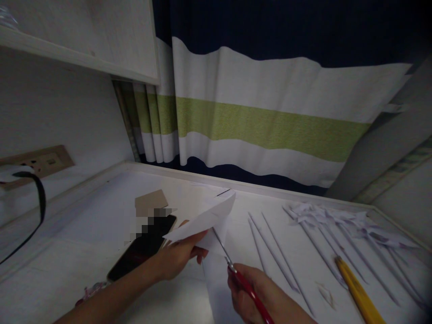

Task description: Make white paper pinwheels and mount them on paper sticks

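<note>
Observed from where I stand: the white sheet (206, 217) is raised and tilted over the middle of the bench (111, 204), one end reaching far and right, the other low and left across the left hand (178, 258). That hand is closed on the sheet's near side, apparently pinching it between thumb and fingers, though the paper hides part of the grip. The right hand (261, 284) is wrapped around the red-handled tool (250, 293), whose slim metal end points far and left to the sheet's near edge, close to the left fingers; whether the metal has entered the paper I cannot tell. For sound work, in my judgement, the left hand should hold the paper taut near the point of contact, fingertips clear of the metal's path, while the right works in short, even strokes and the sheet is turned rather than the wrist. Pose: the left forearm enters from near left, fingers curled inward; the right enters from near right, fingers bent around the handle. Noted also: thin paper sticks (274, 253) lie to the right, and a dark phone (145, 247) lies left, just beside the left forearm, where a nudge is possible
</note>
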A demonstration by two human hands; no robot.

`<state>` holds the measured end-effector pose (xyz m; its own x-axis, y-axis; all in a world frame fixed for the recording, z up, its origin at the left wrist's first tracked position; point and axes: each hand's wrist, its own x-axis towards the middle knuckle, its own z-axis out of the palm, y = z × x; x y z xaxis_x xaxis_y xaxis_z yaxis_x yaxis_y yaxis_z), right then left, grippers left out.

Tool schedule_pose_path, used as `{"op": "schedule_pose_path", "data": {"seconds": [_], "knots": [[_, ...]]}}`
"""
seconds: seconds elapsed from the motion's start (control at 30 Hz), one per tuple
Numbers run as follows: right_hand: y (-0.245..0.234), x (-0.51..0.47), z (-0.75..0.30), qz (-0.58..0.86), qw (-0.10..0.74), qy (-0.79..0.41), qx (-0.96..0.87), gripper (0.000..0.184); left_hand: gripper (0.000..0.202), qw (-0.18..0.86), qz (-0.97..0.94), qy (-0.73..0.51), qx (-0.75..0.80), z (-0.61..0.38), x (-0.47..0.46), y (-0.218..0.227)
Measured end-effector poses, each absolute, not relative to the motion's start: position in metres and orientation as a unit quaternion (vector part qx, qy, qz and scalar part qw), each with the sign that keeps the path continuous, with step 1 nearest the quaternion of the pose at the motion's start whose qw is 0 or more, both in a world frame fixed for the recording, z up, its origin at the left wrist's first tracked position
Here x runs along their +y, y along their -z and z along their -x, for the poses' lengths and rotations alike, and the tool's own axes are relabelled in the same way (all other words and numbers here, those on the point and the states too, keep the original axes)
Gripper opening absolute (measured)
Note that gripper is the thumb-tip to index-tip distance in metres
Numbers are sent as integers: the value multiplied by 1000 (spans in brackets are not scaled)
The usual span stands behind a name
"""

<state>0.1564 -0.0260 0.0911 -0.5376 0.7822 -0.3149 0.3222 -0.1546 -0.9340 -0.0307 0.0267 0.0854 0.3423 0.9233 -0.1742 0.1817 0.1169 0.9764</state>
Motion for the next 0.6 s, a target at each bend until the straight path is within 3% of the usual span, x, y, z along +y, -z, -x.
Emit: {"op": "schedule_pose_path", "data": {"seconds": [0.23, 0.6], "knots": [[-87, -23, -151, 408, 217, -649, -605, 71, 42, 611, -565, -350, 429, 27, 29, -84], [-85, -33, -161, 416, 233, -651, -591, 60, 50, 584, -631, -309, 407, 28, 26, -86]]}}
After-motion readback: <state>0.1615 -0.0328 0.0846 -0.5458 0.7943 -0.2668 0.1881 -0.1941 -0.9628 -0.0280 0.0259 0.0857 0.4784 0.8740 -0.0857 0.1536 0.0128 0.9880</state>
